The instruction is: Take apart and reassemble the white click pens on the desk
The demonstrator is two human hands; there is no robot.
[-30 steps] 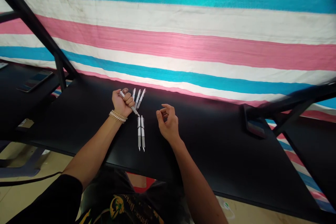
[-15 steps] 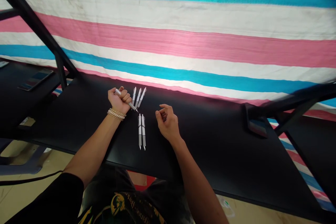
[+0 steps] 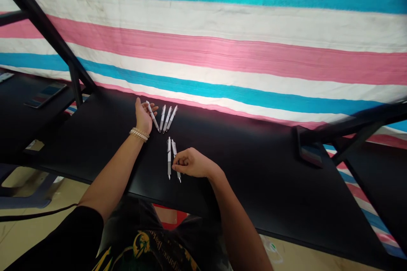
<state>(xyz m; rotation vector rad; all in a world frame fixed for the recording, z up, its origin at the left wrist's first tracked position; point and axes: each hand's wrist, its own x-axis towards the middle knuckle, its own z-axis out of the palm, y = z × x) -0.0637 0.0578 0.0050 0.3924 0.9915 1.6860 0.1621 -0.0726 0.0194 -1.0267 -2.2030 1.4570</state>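
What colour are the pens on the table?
White pens, grey toward the tips; head view shows them best.

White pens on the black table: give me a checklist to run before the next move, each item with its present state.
Left hand open: ok.
Slim white pen beside its fingers, held: cannot tell.
Three slim white pens side by side, not overlapping: ok.
Right hand grip on the slim white pen under its fingers: cannot tell.
That pen parallel to its neighbour: not ok, splayed.
All pens on the black tabletop, away from its edge: ok.
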